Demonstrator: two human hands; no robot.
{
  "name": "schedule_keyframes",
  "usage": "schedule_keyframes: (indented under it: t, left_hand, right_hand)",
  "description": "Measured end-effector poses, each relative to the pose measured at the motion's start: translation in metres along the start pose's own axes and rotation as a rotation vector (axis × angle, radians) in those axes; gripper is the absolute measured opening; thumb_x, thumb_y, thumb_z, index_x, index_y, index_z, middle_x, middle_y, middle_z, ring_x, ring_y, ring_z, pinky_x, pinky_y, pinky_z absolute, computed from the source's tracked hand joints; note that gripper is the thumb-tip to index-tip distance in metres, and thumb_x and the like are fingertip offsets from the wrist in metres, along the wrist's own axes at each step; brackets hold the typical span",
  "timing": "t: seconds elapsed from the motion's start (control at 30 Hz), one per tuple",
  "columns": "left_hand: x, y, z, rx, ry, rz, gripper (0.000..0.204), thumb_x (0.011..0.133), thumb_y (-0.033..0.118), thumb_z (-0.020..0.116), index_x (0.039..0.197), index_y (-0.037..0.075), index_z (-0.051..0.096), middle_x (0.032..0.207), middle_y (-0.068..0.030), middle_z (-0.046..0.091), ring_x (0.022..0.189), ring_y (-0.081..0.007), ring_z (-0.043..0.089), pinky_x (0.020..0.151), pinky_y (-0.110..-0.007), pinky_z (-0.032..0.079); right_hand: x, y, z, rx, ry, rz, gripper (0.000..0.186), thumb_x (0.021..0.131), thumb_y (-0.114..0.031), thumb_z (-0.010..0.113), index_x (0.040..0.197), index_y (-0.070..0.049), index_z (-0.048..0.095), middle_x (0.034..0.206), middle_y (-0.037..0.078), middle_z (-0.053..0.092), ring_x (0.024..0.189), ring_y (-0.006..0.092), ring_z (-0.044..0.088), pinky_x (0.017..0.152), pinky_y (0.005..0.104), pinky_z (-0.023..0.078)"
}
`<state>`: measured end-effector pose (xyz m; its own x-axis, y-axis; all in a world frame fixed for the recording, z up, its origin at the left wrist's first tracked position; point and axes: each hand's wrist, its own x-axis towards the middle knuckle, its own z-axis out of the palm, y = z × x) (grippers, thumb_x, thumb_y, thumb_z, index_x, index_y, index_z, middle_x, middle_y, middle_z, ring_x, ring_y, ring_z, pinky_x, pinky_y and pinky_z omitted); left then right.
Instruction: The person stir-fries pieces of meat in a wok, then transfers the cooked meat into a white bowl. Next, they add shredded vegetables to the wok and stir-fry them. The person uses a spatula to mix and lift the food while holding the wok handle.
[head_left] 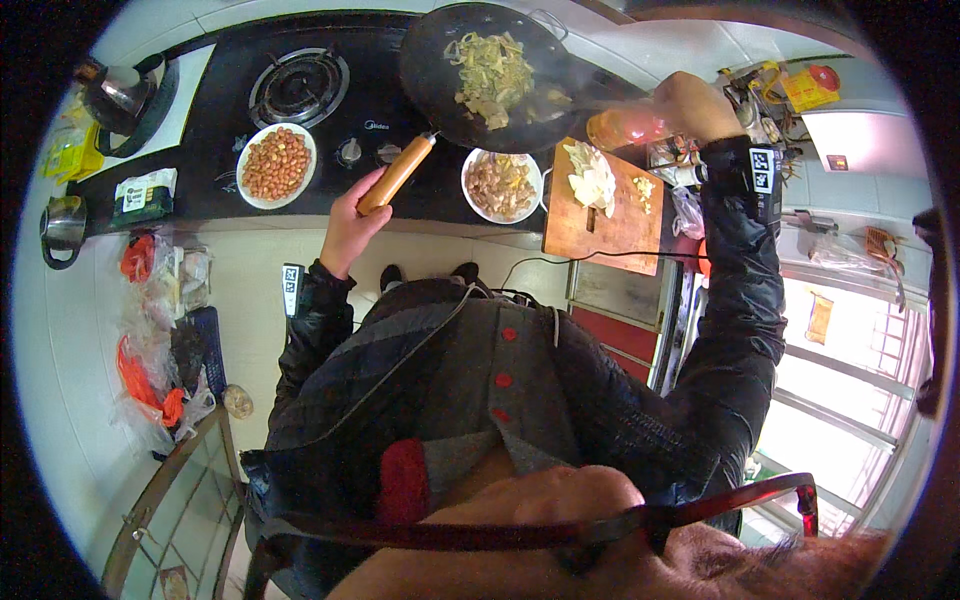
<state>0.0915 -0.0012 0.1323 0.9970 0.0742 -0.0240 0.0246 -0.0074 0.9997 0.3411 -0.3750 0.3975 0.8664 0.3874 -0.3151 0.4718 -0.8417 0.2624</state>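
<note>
My left hand [350, 222] grips the wooden handle [398, 172] of a black wok [440, 75] that sits over the right side of the stove. Chopped pale vegetables [492, 75] fill the wok. My right hand [690, 103] holds a clear bottle of orange liquid [625, 128], tipped sideways toward the wok's right rim. Below the wok stands a white plate of cooked meat pieces [502, 186]. To its right lies a wooden cutting board [605, 210] with sliced white vegetable [592, 180] on it.
A white plate of peanuts [276, 165] sits on the black stove next to the left burner [298, 86]. A kettle [118, 95] and a metal cup [62, 228] stand at the left. Plastic bags [160, 330] lie on the floor, beside a glass table [185, 500].
</note>
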Motion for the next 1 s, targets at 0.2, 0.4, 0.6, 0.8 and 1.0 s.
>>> schedule_keyframes:
  t: [0.2,0.4,0.6,0.8,1.0]
  left_hand:
    - [-0.001,0.003,0.0,0.031,0.002,-0.043,0.058,0.081,0.002,0.068,0.136,0.002,0.052,0.115,-0.0069,0.063,0.092,-0.0101,0.058,0.078,-0.025,0.05]
    - [-0.001,0.006,0.001,0.139,-0.005,-0.051,0.058,0.083,-0.001,0.065,0.139,0.004,0.051,0.122,-0.0048,0.062,0.105,-0.0103,0.056,0.09,-0.025,0.045]
    - [0.002,0.003,0.005,0.111,0.009,-0.074,0.06,0.08,-0.006,0.064,0.138,0.005,0.052,0.124,-0.0037,0.061,0.108,-0.0105,0.056,0.093,-0.025,0.045]
    - [0.003,0.008,0.005,0.068,0.038,-0.117,0.058,0.079,-0.003,0.065,0.136,0.004,0.054,0.117,-0.0027,0.062,0.1,-0.0093,0.057,0.087,-0.024,0.046]
    - [0.003,0.006,0.001,0.03,0.021,-0.094,0.059,0.08,-0.003,0.066,0.137,0.004,0.053,0.11,-0.0014,0.064,0.086,-0.0077,0.057,0.074,-0.022,0.048]
  right_hand:
    - [0.05,-0.013,0.07,0.01,0.018,0.013,0.027,0.079,-0.031,0.065,0.086,-0.008,0.075,0.09,0.017,0.071,0.084,0.0363,0.069,0.072,0.0482,0.054]
    - [0.012,-0.043,0.21,1.607,-0.59,0.272,0.025,0.099,-0.028,0.054,0.11,-0.006,0.058,0.069,0.0,0.049,0.042,0.0088,0.039,0.036,0.0258,0.031]
    - [0.007,-0.115,0.209,2.244,-0.613,0.22,0.022,0.102,-0.025,0.043,0.089,-0.011,0.053,0.061,-0.006,0.038,0.043,0.0064,0.03,0.037,0.0232,0.022]
    - [-0.03,-0.119,0.221,1.928,-0.129,0.366,0.02,0.095,-0.022,0.054,0.084,-0.006,0.059,0.059,-0.005,0.042,0.051,0.004,0.04,0.044,0.0219,0.029]
    - [-0.07,-0.109,0.185,0.912,0.321,0.334,0.032,0.094,-0.031,0.055,0.087,-0.001,0.063,0.07,0.016,0.062,0.065,0.0287,0.062,0.058,0.0395,0.046]
